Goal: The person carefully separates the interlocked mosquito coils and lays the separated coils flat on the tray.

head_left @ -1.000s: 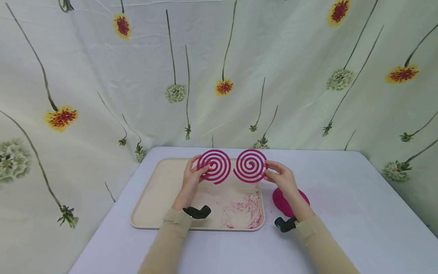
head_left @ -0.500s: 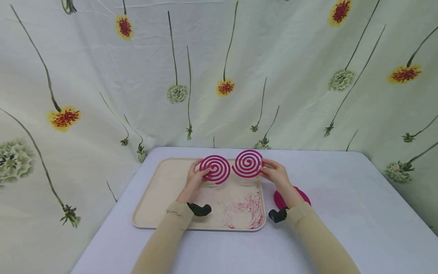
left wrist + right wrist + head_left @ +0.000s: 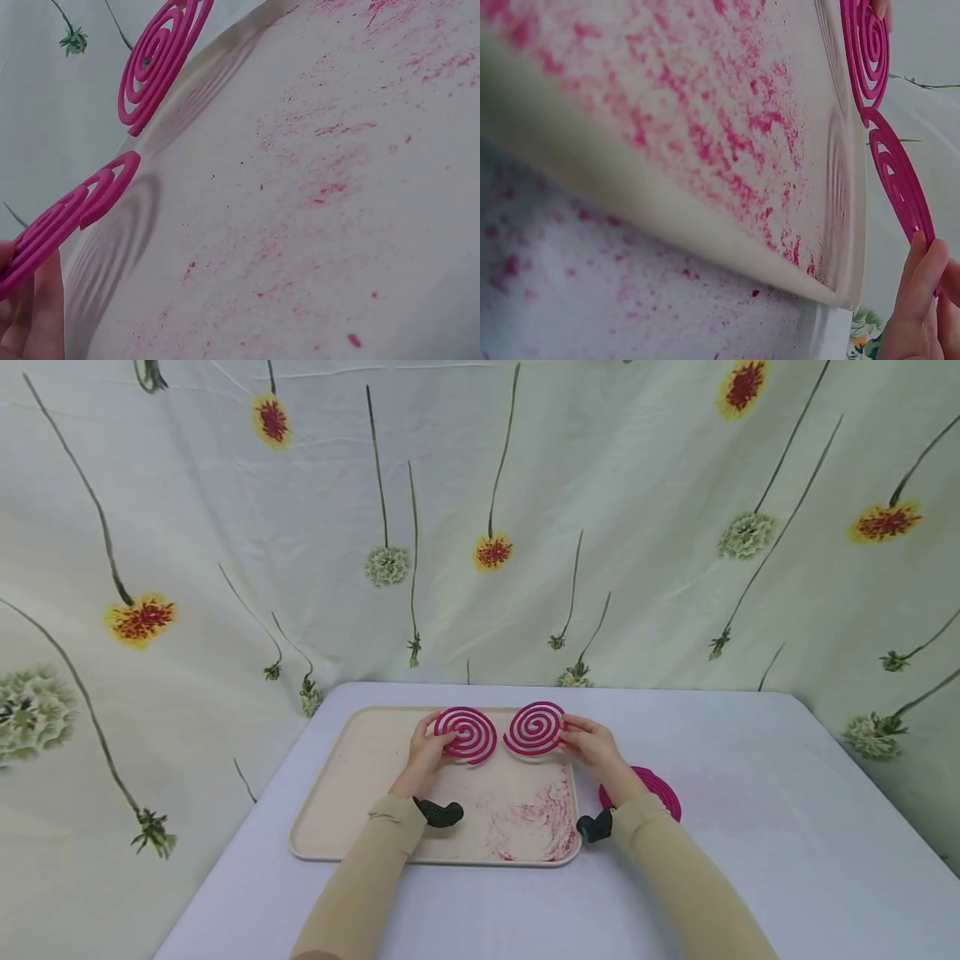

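Two flat magenta spirals, which look like mosquito coils, are held side by side above the back of the tray. My left hand [image 3: 423, 760] pinches the left mosquito coil [image 3: 467, 734], thumb across its front near the centre. At its right edge, the right mosquito coil [image 3: 535, 725] is pinched between the thumb and fingers of my right hand [image 3: 597, 752]. A narrow gap separates the coils in the head view. Seen from the left wrist, the left coil [image 3: 52, 236] tilts close over the tray and casts a shadow on it.
The beige rectangular tray [image 3: 352, 793] carries pink powder and crumbs, thickest at its front right corner. More magenta coils [image 3: 662, 789] lie on the white table [image 3: 780, 793] right of the tray, partly hidden by my right forearm. A flower-print cloth [image 3: 645, 510] hangs behind.
Both coils have come lower and tipped back somewhat from facing the head camera. My right hand has moved left with its coil, its forearm now covering more of the coils on the table.
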Available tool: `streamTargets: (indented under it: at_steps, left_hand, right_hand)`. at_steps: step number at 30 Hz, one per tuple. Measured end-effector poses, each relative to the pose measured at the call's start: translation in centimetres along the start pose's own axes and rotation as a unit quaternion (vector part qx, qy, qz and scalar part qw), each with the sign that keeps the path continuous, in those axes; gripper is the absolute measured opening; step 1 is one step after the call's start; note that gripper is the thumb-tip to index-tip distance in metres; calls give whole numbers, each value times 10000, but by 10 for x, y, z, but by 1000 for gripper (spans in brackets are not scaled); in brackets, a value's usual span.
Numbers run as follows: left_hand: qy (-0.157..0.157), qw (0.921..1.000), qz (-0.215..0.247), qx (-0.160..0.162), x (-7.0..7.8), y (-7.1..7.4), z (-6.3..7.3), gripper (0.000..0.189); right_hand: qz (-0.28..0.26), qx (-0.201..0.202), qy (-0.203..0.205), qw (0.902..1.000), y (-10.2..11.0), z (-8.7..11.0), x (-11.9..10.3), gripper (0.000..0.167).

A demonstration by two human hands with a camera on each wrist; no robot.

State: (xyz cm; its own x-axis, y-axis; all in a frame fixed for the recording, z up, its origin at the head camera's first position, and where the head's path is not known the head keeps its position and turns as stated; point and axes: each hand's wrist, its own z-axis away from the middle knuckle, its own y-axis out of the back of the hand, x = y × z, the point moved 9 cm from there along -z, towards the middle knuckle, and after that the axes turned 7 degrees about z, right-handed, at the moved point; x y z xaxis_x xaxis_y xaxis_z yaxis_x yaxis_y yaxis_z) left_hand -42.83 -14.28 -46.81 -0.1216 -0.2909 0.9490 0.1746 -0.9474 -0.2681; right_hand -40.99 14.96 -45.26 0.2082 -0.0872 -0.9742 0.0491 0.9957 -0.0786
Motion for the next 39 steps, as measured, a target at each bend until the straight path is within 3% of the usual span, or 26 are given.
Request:
streamTargets:
  at_steps: [14,22,29,35,39]
  left_hand:
    - [126,9992,-377,37,3,-1,1,65]
    - [-124,9951,-983,-35,15,-3,8,67]
    - [-139,9925,-1213,-62,20,-4,13,70]
    - [-256,9928,-1165,145,21,-2,16,66]
    - [-596,9951,-766,184,31,-10,26,61]
  right_hand:
    - [783,-316,-205,9962,-12,5,-1,48]
    - [1402,-957,-103,9854,-20,13,-6,57]
    - [2147,-1090,116,9705,-12,19,-13,60]
    - [2214,-1119,397,9679,-2,27,-18,60]
    - [2050,-1201,707,9688,6,36,-27,58]
